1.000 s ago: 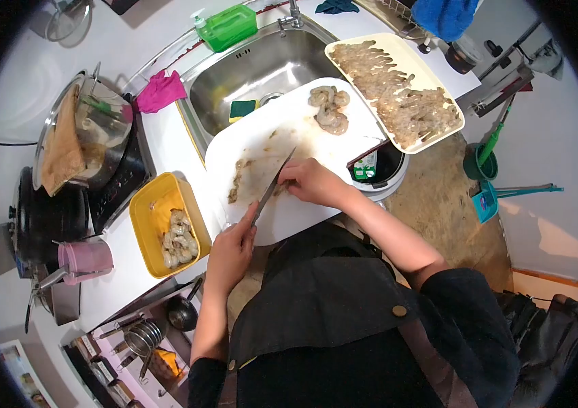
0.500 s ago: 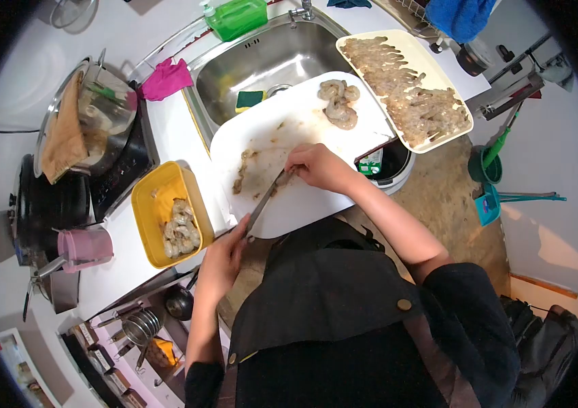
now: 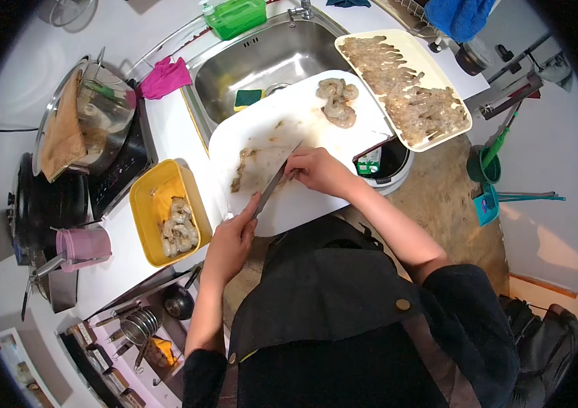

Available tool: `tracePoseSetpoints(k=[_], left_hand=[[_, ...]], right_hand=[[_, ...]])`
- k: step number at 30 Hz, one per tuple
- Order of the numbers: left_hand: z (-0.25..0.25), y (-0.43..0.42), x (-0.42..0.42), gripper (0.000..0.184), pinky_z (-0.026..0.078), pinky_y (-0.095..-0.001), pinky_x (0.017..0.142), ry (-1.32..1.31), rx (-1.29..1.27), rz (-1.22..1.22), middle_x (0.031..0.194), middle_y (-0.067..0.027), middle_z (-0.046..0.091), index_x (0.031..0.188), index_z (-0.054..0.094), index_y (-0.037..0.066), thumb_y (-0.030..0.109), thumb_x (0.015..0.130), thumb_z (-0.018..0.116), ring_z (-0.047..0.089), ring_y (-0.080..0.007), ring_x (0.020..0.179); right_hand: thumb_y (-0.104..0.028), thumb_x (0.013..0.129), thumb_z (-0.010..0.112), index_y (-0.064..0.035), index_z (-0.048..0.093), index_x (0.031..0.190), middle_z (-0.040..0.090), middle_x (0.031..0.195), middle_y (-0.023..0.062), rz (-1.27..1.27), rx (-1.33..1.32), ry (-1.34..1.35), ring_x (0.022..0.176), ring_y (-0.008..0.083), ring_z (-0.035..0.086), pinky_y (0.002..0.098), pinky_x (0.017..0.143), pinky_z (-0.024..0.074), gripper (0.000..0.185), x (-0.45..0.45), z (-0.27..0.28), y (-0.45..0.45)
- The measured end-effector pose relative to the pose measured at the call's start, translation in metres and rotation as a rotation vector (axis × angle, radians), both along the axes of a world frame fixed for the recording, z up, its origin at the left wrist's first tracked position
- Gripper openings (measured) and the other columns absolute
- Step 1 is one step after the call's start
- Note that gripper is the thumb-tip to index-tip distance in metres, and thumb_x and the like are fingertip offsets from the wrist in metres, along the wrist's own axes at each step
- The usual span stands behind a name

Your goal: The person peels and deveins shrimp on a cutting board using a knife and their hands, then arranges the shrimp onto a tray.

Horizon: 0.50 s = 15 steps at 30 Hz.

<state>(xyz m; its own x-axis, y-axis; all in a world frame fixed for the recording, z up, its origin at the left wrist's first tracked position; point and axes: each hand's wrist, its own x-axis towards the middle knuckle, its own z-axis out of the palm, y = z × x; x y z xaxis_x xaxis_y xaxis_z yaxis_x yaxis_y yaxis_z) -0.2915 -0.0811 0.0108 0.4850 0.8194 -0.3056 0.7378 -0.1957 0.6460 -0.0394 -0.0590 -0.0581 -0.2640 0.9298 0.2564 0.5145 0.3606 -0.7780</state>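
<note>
Beyond your 2 hands lies the steel sink [image 3: 289, 58], and nearer, under your right hand [image 3: 317, 170] and ahead of your left hand [image 3: 230, 245], spreads the white cutting board [image 3: 231, 139]. Farther out and to the right of your right hand is the cream tray [image 3: 422, 61], covered with rows of shrimp [image 3: 397, 85]; to the left of your left hand stands the yellow tub [image 3: 149, 189], with a smaller heap of shrimp [image 3: 179, 230] inside. Your left hand is wrapped around the handle of the knife [image 3: 272, 189], whose blade slants away past your right fingertips. Your right hand is curled, its fingers bent down beside the blade; they hide what is beneath, so I can't tell whether they pinch a shrimp. A cluster of shrimp [image 3: 338, 102] lies just ahead of your right hand, and small dark scraps [image 3: 238, 173] lie to its left. You look to be partway through cleaning shrimp with the blade; the next move calls for a light, short stroke, right fingertips tucked clear of the edge.
</note>
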Motion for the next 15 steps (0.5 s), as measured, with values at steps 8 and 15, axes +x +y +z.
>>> tracePoseSetpoints(k=[8, 15], left_hand=[[0.005, -0.020, -0.034, 0.050, 0.048, -0.0383, 0.076, -0.008, 0.032, -0.010, 0.088, -0.0235, 0.063, 0.142, 0.044, 0.022, 0.009, 0.094, 0.052, 0.061, -0.0365, 0.077], [0.008, -0.008, -0.017, 0.050, 0.048, -0.0331, 0.072, -0.099, -0.045, 0.042, 0.078, -0.0205, 0.059, 0.143, 0.043, 0.021, 0.009, 0.095, 0.052, 0.058, -0.0255, 0.069]], right_hand=[[0.006, 0.072, 0.065, -0.0025, 0.066, 0.088, 0.066, 0.087, 0.0102, 0.003, 0.014, 0.019, 0.083, 0.0286, 0.064, 0.0352, 0.074, 0.0531, 0.018, 0.003, -0.002, 0.003], [0.007, 0.073, 0.064, -0.0023, 0.065, 0.086, 0.061, 0.091, 0.0101, -0.013, 0.014, 0.021, 0.084, 0.0281, 0.063, 0.0349, 0.074, 0.0525, 0.017, 0.003, 0.002, 0.000]])
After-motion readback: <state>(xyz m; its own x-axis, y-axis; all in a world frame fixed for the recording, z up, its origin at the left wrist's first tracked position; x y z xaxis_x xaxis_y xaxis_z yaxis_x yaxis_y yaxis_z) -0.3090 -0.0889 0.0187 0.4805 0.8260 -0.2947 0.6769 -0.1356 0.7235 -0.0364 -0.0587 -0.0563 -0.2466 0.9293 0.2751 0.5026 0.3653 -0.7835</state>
